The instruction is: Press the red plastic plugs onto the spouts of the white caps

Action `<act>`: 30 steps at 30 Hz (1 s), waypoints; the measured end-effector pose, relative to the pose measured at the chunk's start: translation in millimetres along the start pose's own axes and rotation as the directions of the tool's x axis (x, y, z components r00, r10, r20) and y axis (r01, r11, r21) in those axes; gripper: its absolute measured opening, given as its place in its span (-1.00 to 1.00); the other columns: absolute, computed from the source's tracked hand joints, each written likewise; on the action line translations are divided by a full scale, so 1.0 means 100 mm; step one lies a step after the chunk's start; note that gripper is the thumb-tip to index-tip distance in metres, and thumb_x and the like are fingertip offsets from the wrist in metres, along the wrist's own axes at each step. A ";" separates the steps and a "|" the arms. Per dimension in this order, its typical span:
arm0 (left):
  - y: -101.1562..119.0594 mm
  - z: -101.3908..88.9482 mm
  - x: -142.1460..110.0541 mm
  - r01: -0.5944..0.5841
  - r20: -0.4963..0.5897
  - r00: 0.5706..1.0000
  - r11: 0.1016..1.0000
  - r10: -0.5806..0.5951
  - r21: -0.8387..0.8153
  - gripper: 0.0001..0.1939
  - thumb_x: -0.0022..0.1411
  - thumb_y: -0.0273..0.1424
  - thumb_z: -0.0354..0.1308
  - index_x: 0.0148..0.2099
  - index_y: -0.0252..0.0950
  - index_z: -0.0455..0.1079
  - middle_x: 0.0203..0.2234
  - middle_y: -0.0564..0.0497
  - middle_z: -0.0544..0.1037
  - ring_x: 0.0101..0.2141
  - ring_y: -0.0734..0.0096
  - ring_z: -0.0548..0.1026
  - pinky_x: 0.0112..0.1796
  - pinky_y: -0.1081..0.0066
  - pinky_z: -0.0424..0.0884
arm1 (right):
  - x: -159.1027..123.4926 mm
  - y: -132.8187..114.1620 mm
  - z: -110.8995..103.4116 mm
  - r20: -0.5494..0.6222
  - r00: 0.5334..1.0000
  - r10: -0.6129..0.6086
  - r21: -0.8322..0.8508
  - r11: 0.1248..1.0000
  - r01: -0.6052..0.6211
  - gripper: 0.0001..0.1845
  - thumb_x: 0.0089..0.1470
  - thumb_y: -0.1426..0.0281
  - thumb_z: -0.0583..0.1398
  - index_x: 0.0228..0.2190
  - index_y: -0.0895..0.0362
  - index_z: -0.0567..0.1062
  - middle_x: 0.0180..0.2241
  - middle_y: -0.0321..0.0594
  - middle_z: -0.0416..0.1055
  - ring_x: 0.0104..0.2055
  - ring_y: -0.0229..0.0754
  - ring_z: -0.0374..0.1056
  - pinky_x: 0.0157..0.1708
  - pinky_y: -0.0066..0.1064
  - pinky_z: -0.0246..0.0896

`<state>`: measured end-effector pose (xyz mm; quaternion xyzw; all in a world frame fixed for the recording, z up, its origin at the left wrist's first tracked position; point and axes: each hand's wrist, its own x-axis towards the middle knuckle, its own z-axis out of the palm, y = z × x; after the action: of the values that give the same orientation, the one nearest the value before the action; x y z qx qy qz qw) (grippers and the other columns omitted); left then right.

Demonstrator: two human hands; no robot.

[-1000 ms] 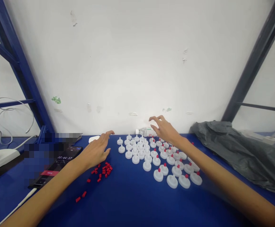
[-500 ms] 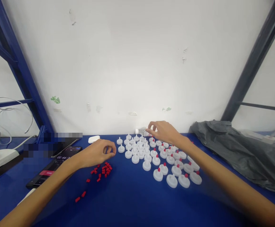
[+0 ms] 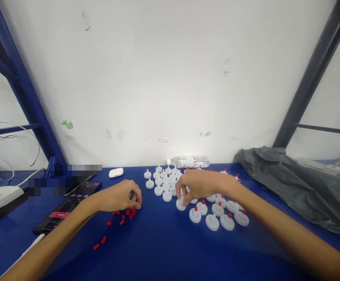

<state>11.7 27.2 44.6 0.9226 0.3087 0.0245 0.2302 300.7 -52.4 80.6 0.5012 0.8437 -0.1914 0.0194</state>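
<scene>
My left hand [image 3: 123, 196] is at the pile of small red caps [image 3: 128, 212], its thumb and forefinger pinched on a red cap at the pile's far edge. The fingertips partly cover that cap. With curled fingers, my right hand [image 3: 197, 185] reaches down around the spout of a white spouted lid [image 3: 180, 205] and grips it; the spout itself is hidden. Bare-spouted white lids [image 3: 158, 190] stand in a group between the hands. Beneath and beyond my right forearm are several lids with red caps on their spouts [image 3: 227, 222].
A clear bottle [image 3: 187, 161] lies along the wall. At left are a phone showing a timer [image 3: 70, 207], a white earbud case [image 3: 116, 172] and a cable [image 3: 31, 246]. Grey plastic sheeting [image 3: 289, 187] covers the right side. Blue [image 3: 41, 117] and dark posts [image 3: 307, 74] flank the table.
My right hand has come nearer from beside the bottle to a white lid, uncovering the bottle. My left hand has lowered slightly onto the red caps.
</scene>
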 end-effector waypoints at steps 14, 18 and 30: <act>0.08 0.21 0.15 -0.085 -0.397 0.912 0.994 0.103 0.063 -0.69 0.43 -0.20 0.00 -0.03 -0.19 0.50 -0.27 0.01 0.60 -0.40 0.37 0.49 -0.31 0.40 0.36 | 0.00 -0.26 0.14 -0.027 0.989 -0.145 -0.130 0.982 0.140 -0.70 0.13 0.15 0.30 -0.13 0.01 0.57 -0.36 -0.33 0.59 -0.32 -0.16 0.45 -0.39 -0.40 0.10; 0.11 0.30 0.18 -0.182 -0.463 0.860 0.976 0.215 0.115 -0.68 0.47 -0.25 -0.04 -0.02 -0.18 0.52 -0.18 -0.03 0.58 -0.22 0.31 0.52 -0.16 0.36 0.40 | 0.02 -0.31 0.22 0.004 0.994 -0.105 -0.214 0.971 0.104 -0.50 0.01 0.02 0.35 -0.08 0.03 0.56 -0.36 -0.30 0.58 -0.32 -0.10 0.45 -0.40 -0.37 0.08; 0.36 0.41 0.12 -0.209 -0.568 0.808 0.978 0.157 -0.027 -0.82 0.41 -0.26 0.09 -0.13 -0.21 0.48 -0.37 0.08 0.60 -0.50 0.49 0.47 -0.51 0.50 0.30 | 0.00 -0.33 0.24 -0.219 0.945 -0.241 -0.392 0.909 0.141 -0.70 0.21 0.24 0.19 -0.08 0.13 0.50 -0.30 -0.14 0.57 -0.27 -0.02 0.49 -0.36 -0.33 0.12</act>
<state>49.3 -8.0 22.9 0.8887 0.2710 0.3305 0.1660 268.8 -75.1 68.7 0.4236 0.9049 0.0384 -0.0172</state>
